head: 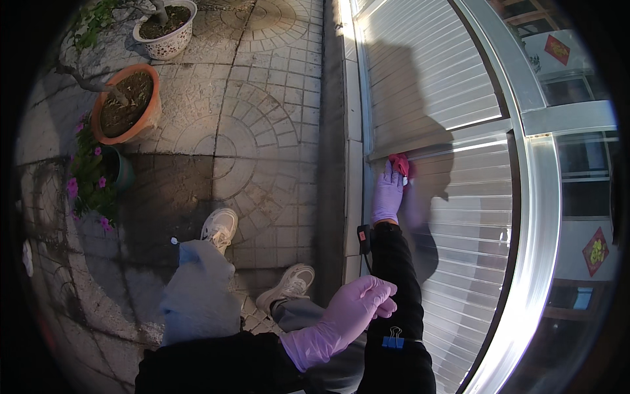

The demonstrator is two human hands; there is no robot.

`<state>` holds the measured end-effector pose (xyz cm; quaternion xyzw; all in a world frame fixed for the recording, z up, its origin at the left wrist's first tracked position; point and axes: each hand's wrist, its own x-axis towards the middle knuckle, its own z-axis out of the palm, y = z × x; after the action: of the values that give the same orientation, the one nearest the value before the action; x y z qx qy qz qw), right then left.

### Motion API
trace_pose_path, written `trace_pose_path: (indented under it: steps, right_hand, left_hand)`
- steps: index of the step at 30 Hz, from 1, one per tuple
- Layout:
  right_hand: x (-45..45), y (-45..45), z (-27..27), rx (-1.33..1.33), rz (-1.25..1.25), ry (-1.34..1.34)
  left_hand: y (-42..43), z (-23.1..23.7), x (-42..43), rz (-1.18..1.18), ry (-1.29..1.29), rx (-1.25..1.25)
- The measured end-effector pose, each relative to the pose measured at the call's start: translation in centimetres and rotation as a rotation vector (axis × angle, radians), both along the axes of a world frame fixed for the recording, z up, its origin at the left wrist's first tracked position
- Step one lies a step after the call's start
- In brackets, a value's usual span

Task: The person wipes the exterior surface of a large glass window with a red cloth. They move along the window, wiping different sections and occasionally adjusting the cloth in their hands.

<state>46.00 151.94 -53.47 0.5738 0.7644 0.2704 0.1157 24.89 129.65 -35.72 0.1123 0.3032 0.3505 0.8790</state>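
My right hand, in a purple glove, reaches forward along a ribbed metal panel. Its fingers rest on a bunched red cloth against the panel, just below a crossbar. A small white tag shows on the cloth. My left hand, gloved alike, is held beside my right forearm with its fingers curled in; nothing shows in its grip. A light blue-grey cloth hangs below my left sleeve, partly covering my leg.
Glass panes in a shiny metal frame run along the right. At left stand a terracotta pot, a white patterned pot and a green pot with pink flowers. Patterned paving lies underfoot. A blue binder clip sits on my right sleeve.
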Motion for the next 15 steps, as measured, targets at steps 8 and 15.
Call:
trace_pose_path:
  steps: [8, 15]
  right_hand:
    - [-0.1, -1.7, -2.6, -0.233, 0.022, 0.077]
    - [3.0, -7.9, 15.6, 0.141, -0.098, 0.348]
  left_hand:
    - [0.7, 0.1, 0.5, 0.017, 0.028, 0.023]
    - [-0.2, 1.0, 3.2, 0.046, 0.014, 0.050]
